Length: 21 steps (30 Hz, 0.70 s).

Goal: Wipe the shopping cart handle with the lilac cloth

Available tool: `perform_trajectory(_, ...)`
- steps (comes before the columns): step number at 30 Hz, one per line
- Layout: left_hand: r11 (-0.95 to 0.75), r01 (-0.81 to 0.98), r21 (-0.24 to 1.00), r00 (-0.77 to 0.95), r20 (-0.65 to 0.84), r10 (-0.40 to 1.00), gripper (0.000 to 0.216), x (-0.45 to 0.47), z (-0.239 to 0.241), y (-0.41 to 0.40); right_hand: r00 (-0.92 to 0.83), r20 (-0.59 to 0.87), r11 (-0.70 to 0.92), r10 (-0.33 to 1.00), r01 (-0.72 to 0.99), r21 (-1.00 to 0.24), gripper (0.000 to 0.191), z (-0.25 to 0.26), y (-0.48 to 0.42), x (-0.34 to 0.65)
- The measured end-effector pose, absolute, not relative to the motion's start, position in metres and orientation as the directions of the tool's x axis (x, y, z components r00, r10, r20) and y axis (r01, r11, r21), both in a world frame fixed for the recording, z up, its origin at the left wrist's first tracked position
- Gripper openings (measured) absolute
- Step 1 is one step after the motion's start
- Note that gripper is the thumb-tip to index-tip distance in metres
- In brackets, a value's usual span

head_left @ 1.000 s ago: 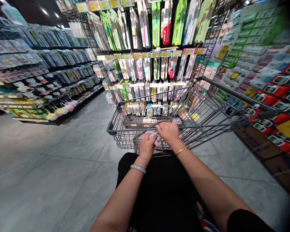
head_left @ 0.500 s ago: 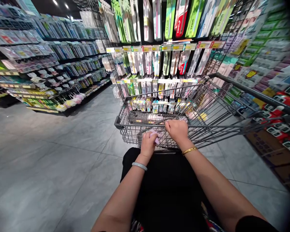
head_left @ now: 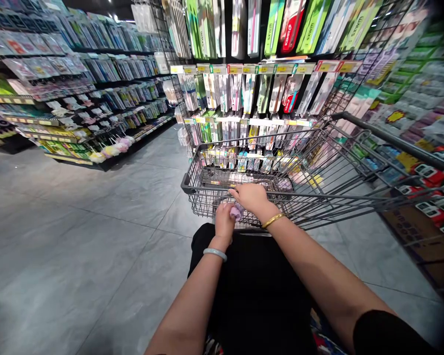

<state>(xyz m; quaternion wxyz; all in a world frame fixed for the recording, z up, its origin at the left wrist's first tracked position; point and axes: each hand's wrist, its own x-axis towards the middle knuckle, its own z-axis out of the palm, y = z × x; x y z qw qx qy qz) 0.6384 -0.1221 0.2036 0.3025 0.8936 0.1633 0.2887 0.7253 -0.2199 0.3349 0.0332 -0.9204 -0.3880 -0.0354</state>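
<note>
In my left hand (head_left: 225, 221) is a small, soft-looking light purple thing (head_left: 236, 213), gathered into a roundish bunch; its kind I cannot make out. My fingers are closed around it, just on my side of the wire shopping cart (head_left: 203, 193). Over the cart's near top rail lies my right hand (head_left: 251, 197), up and to the right of the left one. Its thumb side points left, and the other fingers curl over the rail with their tips hidden. Flat packages (head_left: 240, 177) show through the wires low in the cart.
Ahead stands a rack of hanging packaged pens or brushes (head_left: 274, 29) with price strips (head_left: 244, 69). Stocked shelves (head_left: 111, 74) line the left. At the right are red packages (head_left: 434, 177) above a brown carton (head_left: 410, 222). Grey floor (head_left: 96, 236) spreads left of the cart.
My right hand has moved left along the cart's rail, closer to my left hand. The purple thing in my left hand now looks more bunched up. The view has shifted slightly left.
</note>
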Motion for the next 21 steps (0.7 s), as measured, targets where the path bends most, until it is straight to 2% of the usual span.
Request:
perform_trajectory(3,-0.686,0.106,0.72,0.693,0.441,0.57,0.041,0.632,0.206,-0.11,0.67,0.171,-0.68,0.723,0.734,-0.002,0.058,0.324,-0.215,0.724)
perform_trajectory(6,-0.713,0.009,0.701,0.609,0.562,0.56,0.036,0.635,0.228,-0.103,0.663,0.242,-0.687,0.708,0.727,0.019,0.059,0.315,-0.218,0.724)
perform_trajectory(8,-0.736,0.002,0.677,0.597,0.589,0.544,0.035,0.638,0.235,-0.1,0.668,0.261,-0.696,0.697,0.717,0.022,0.06,0.312,-0.218,0.723)
perform_trajectory(11,-0.724,0.046,0.688,0.649,0.531,0.545,0.038,0.636,0.218,-0.097,0.666,0.28,-0.699,0.692,0.715,0.027,0.06,0.311,-0.216,0.722)
perform_trajectory(15,-0.628,0.119,0.769,0.649,0.418,0.635,0.038,0.624,0.192,-0.091,0.666,0.295,-0.704,0.685,0.71,0.03,0.06,0.311,-0.215,0.721)
perform_trajectory(21,-0.665,0.011,0.746,0.525,0.562,0.639,0.033,0.63,0.231,-0.079,0.664,0.303,-0.705,0.683,0.708,0.035,0.061,0.308,-0.217,0.72)
